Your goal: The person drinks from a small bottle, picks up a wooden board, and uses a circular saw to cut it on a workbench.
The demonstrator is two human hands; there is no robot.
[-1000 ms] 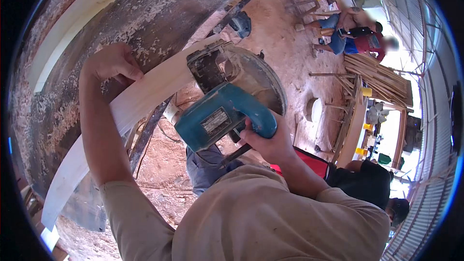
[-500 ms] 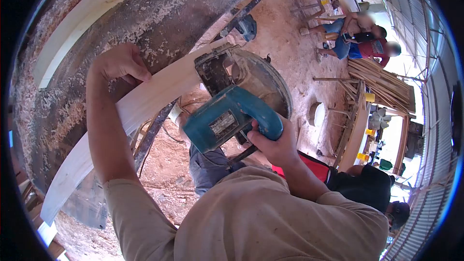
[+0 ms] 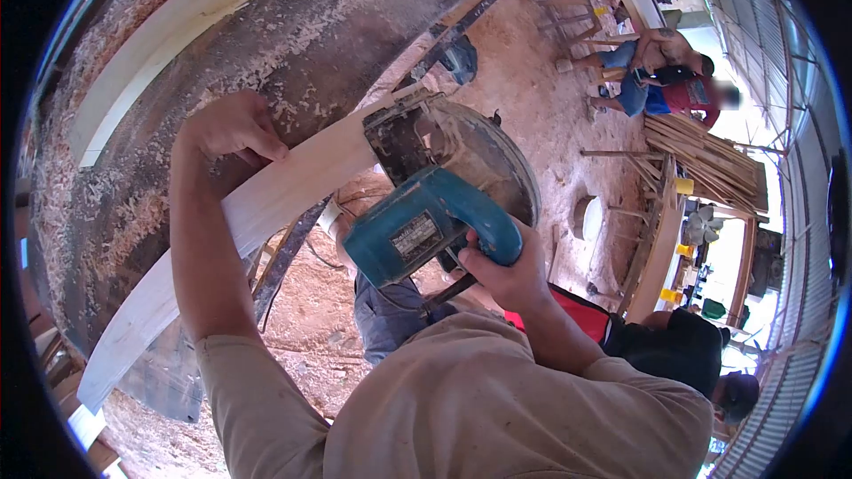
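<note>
My right hand [image 3: 508, 268] is wrapped round the rear handle of a teal circular saw [image 3: 399, 235]. The saw's base plate rests on a pale curved wooden board [image 3: 306, 164] near the board's far end, and the round guard hides the blade and cut. My left hand [image 3: 235, 129] is closed on the board's upper edge, left of the saw, with its fingers bent and partly hidden. The board runs down to the lower left, over a dark worktable [image 3: 266, 62] strewn with shavings.
Another curved board [image 3: 146, 58] lies on the worktable at upper left. A power cord [image 3: 315, 253] hangs below the saw. A person in black [image 3: 670, 346] is close on my right, and people [image 3: 661, 75] sit further back by stacked wood strips [image 3: 701, 155]. Sawdust covers the floor.
The whole view has shifted slightly right and down. Both hands keep their places on the saw and the board, and I see no clear movement of the saw along the board.
</note>
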